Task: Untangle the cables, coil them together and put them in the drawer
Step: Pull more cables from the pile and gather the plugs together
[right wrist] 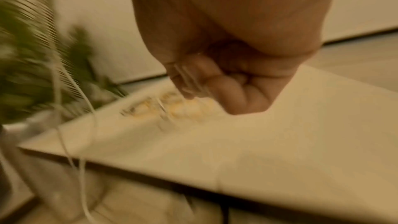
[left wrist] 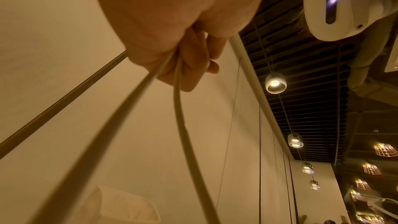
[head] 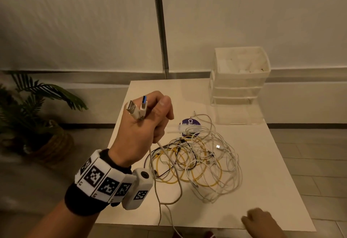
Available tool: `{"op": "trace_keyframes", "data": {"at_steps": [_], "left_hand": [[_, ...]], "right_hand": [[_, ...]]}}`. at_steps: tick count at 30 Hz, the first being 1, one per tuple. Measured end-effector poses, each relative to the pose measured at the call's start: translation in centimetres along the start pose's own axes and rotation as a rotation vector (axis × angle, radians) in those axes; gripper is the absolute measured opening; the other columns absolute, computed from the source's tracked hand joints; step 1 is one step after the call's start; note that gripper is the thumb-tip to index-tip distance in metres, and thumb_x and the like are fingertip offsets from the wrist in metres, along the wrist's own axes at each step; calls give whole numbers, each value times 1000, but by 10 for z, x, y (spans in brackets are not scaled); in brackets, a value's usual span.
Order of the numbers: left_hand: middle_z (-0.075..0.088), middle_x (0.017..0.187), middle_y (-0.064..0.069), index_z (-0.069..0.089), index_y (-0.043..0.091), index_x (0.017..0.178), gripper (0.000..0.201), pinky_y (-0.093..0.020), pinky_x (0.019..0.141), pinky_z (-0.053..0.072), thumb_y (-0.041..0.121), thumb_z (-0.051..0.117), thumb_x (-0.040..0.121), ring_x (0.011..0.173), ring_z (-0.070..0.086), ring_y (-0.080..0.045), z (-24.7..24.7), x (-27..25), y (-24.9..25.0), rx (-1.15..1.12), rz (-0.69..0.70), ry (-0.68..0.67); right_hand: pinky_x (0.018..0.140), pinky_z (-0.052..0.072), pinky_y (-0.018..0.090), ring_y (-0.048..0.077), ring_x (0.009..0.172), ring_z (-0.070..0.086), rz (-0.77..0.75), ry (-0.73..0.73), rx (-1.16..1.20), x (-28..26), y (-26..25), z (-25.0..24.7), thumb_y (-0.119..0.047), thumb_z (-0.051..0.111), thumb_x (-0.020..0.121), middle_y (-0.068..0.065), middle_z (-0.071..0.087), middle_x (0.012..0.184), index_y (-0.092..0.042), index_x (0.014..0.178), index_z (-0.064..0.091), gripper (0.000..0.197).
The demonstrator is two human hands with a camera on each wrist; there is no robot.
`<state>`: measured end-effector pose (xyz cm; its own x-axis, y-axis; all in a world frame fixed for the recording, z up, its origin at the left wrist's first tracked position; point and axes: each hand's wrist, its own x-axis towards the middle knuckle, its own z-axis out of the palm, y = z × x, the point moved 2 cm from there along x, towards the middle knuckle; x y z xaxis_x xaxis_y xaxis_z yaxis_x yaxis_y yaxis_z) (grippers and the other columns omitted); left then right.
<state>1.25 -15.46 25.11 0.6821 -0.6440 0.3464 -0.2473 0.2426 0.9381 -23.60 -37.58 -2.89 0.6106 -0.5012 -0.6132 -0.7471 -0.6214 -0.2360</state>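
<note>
Cables [head: 197, 162]: loose tangled heap on the table [head: 262, 190], mid-surface. Thin round cords, mostly smooth white, with yellow loops and a few black strands.

Plugs [head: 136, 108]: two flat USB ends, white housings, metal shells, one with a blue insert; they stand up out of the left hand [head: 144, 123].

Left hand: raised above the table's left side, fisted round two white cords, which trail down from the fist to the heap and over the near edge. Wrist view shows a third, braided cord beside the fist.

Right hand [head: 261, 221]: low at the near edge, fingers curled; wrist view is blurred, fine white strands seem pinched, cannot tell for sure.

Drawers [head: 240, 80]: translucent white plastic stack, far right corner; bottom drawer pulled out.

Plant [head: 37, 110]: potted, in a woven basket on the floor, left.
</note>
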Motion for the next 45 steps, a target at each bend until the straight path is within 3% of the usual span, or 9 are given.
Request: {"op": "trace_keyframes", "data": {"at_steps": [4, 12, 18, 22, 27, 32, 35, 40, 45], "left_hand": [[32, 51, 8, 54, 11, 70, 31, -16, 42, 25, 33, 50, 92, 39, 22, -12, 5, -1, -3, -13, -27, 5], [30, 53, 4, 55, 10, 75, 35, -17, 42, 25, 38, 46, 94, 39, 22, -13, 6, -7, -4, -32, -45, 73], [31, 53, 5, 57, 11, 75, 34, -16, 42, 25, 38, 46, 94, 39, 22, -12, -4, -13, -6, -10, -37, 109], [30, 53, 5, 55, 11, 75, 35, -16, 42, 24, 40, 46, 93, 40, 22, -10, -6, -11, -8, -25, -41, 116], [24, 53, -2, 54, 9, 77, 39, -19, 42, 18, 42, 47, 96, 41, 19, -13, 1, 1, -16, -17, -65, 175], [22, 53, -7, 61, 7, 94, 31, -27, 44, 14, 28, 41, 104, 42, 19, -14, 19, 26, -25, 99, -100, 185], [28, 50, 4, 66, 17, 99, 20, -21, 45, 22, 20, 47, 103, 40, 23, -14, 26, 40, -30, 162, -88, 170], [27, 50, 3, 65, 19, 104, 16, -21, 43, 23, 12, 51, 101, 41, 20, -14, 36, 56, -25, 100, -88, 186], [26, 52, 1, 64, 14, 108, 12, -21, 43, 25, 14, 58, 97, 43, 20, -14, 35, 66, -16, 58, -22, 209]], "right_hand": [[66, 40, 31, 13, 70, 49, -396, 31, -20, 24, -97, -9, -44, 47, 89, -7, 52, 67, -23, 68, 45, 30], [92, 48, 42, 32, 115, 54, -350, 60, -233, 86, -166, 25, -26, 49, 96, 9, 39, 137, -12, 132, 43, 39], [83, 50, 38, 27, 103, 59, -377, 111, -106, 90, -177, 5, -25, 40, 96, 8, 60, 115, -16, 117, 47, 23], [51, 52, 32, 24, 63, 67, -484, -23, 569, 66, -180, -49, -13, 46, 93, 11, 70, 77, -23, 103, 45, 14], [53, 44, 27, 21, 74, 67, -514, -185, 1066, 37, -182, -136, 5, 46, 90, 17, 74, 86, -6, 99, 69, 27], [58, 44, 15, 3, 65, 65, -784, 216, 851, 12, -199, -215, -2, 57, 92, 8, 74, 77, -8, 97, 68, 14], [64, 48, 30, 11, 68, 55, -827, 393, 976, 7, -207, -261, -17, 54, 97, -1, 60, 71, -23, 87, 67, 17], [82, 54, 53, 22, 77, 61, -943, 124, 1540, -28, -219, -333, -34, 43, 99, 4, 52, 78, -17, 92, 57, 23], [59, 47, 36, 21, 61, 52, -984, -61, 1263, -56, -230, -317, -36, 39, 100, 7, 58, 74, -14, 92, 56, 29]]}}
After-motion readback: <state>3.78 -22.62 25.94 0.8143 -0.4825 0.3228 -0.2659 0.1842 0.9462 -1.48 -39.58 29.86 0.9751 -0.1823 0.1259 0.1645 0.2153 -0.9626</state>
